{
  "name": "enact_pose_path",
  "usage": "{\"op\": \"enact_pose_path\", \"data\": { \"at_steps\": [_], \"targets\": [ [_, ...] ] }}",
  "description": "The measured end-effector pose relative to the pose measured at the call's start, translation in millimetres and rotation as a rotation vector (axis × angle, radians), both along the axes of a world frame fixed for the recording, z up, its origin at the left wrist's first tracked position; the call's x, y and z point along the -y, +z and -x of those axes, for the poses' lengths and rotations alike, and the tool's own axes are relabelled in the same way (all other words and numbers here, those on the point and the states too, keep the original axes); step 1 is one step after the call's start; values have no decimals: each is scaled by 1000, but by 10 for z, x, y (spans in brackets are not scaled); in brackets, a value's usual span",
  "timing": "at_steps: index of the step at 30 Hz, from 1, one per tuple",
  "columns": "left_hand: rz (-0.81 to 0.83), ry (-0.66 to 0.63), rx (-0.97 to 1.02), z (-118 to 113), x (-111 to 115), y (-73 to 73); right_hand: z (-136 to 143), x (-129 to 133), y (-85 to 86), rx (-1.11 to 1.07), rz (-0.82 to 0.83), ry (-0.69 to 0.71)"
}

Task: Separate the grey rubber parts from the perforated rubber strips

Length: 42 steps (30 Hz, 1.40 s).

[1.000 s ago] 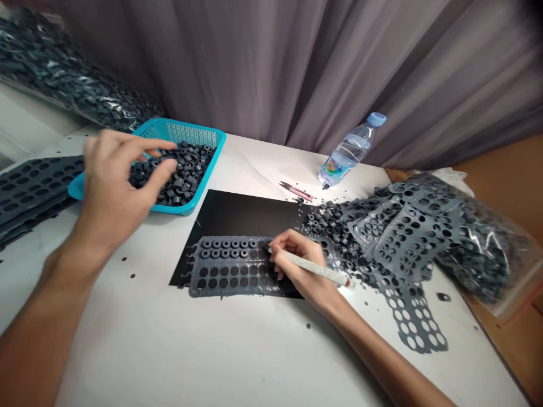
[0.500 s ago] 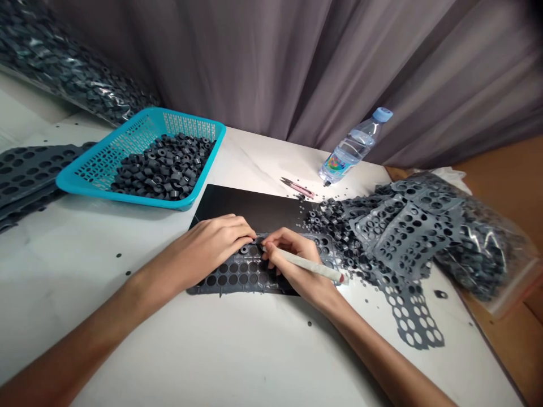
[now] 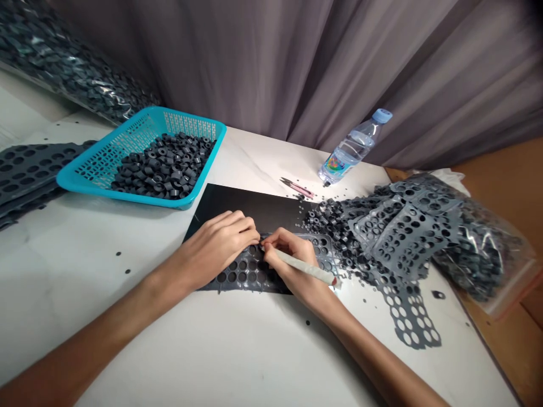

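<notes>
A dark rubber sheet with rows of round cells [image 3: 242, 271] lies on a black board [image 3: 250, 206] at the middle of the table. My right hand [image 3: 292, 254] grips a pale, wrapped pen-like tool [image 3: 307, 268], its tip down at the sheet's upper rows and its red-marked end pointing right. Over the sheet's upper left part rests my left hand [image 3: 231, 237], fingers together, thumb and fingertips pinched close to the tool tip. What those fingertips hold is too small and hidden to make out.
A blue basket [image 3: 190, 199] of small black rings stands at the left, beside stacked perforated sheets [image 3: 29, 169]. Pink snips [image 3: 297, 187] and a water bottle [image 3: 350, 148] are behind. Loose rings [image 3: 335, 217], punched sheets [image 3: 407, 232] and a filled plastic bag [image 3: 487, 260] lie right.
My left hand has shifted slightly right, closer to my right hand. The sheet's left end is now more covered by it, and the tool's rear end has dropped a little to the left.
</notes>
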<state>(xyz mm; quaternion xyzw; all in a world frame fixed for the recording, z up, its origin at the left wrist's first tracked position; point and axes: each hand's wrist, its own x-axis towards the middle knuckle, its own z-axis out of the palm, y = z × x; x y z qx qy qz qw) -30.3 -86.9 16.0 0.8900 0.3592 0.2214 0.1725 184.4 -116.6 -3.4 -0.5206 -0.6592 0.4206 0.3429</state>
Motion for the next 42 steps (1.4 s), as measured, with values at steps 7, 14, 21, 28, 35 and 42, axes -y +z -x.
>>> {"op": "enact_pose_path", "data": {
  "at_steps": [7,14,21,28,35,42],
  "targets": [
    [284,512,651,315,-179,390,-33,33,-9,-122,104,-49],
    [-124,723,236,1021,-423,272,-80,21,-81,-123,80,-150],
    [-353,678,89,922,-383,403,-176,110,143,17,1,-82],
    [203,39,-19,297,-75,223,-72,1,138,-195,224,55],
    [161,-34,-131,249,-63,95,-5,79,-24,-216,196,59],
    [112,-43,-149,209,-38,109,3,57,-53,-260,241,74]
  ]
}}
